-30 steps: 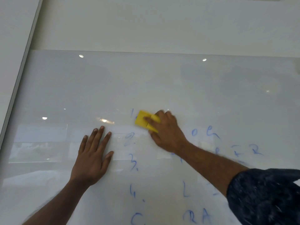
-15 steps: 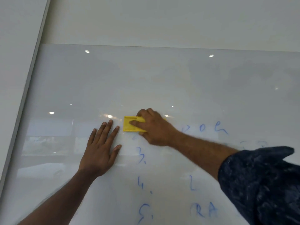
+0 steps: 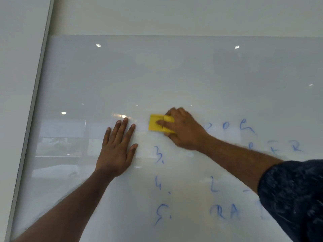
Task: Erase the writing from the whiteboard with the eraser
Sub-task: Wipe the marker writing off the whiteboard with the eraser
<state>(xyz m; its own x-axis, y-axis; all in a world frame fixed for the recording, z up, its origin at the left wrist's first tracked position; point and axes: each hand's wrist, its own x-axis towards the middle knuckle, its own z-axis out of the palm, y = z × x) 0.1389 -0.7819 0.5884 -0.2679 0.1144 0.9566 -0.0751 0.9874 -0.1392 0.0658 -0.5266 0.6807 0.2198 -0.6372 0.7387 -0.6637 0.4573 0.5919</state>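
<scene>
A glossy whiteboard (image 3: pixel 157 75) fills the view. Blue writing (image 3: pixel 159 157) runs down its lower middle: the numbers 3, 4 and 5, with faint letters further right. My right hand (image 3: pixel 183 130) presses a yellow eraser (image 3: pixel 155 124) flat against the board, just above the 3, its fingers spread over the eraser's right half. My left hand (image 3: pixel 117 149) lies flat on the board with fingers apart, a little left of the eraser and apart from it.
A grey metal frame (image 3: pixel 33 105) borders the board on the left, with plain wall (image 3: pixel 157 14) above the top edge. Ceiling lights and a window reflect in the board's surface. My dark patterned sleeve (image 3: pixel 293 194) is at the lower right.
The eraser swept left and down over the numbers 1 and 2, which are gone, then shifted slightly back right. My left hand stayed planted on the board.
</scene>
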